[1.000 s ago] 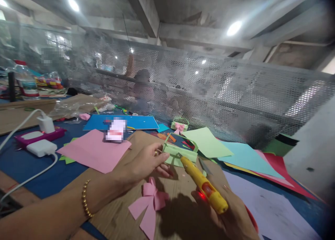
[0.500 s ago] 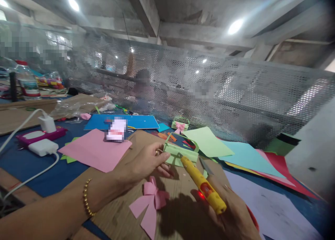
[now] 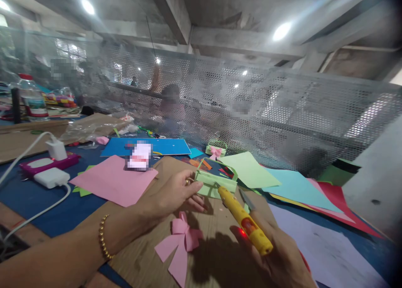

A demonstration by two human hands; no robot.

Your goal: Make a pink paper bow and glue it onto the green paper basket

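Note:
My left hand [image 3: 176, 193] pinches the left end of a small light-green paper basket [image 3: 216, 183] with a looped handle, holding it just above the brown cardboard [image 3: 147, 254]. My right hand [image 3: 279, 258] is closed around a yellow glue gun [image 3: 243, 221] with a red light, and its tip touches the front face of the basket. A pink paper bow [image 3: 180, 242] lies on the cardboard below my left hand. A gold bead bracelet [image 3: 102, 242] sits on my left wrist.
Coloured paper sheets lie around: pink [image 3: 114, 181] at left, light green [image 3: 251, 170], cyan [image 3: 295, 189], red and white at right. A second green basket with a pink bow [image 3: 216, 149] stands farther back. White chargers and cables [image 3: 52, 170] lie at left. A perforated metal screen [image 3: 251, 112] closes the far side.
The glue gun's tip has shifted slightly along the basket's front. Both hands otherwise stay in place.

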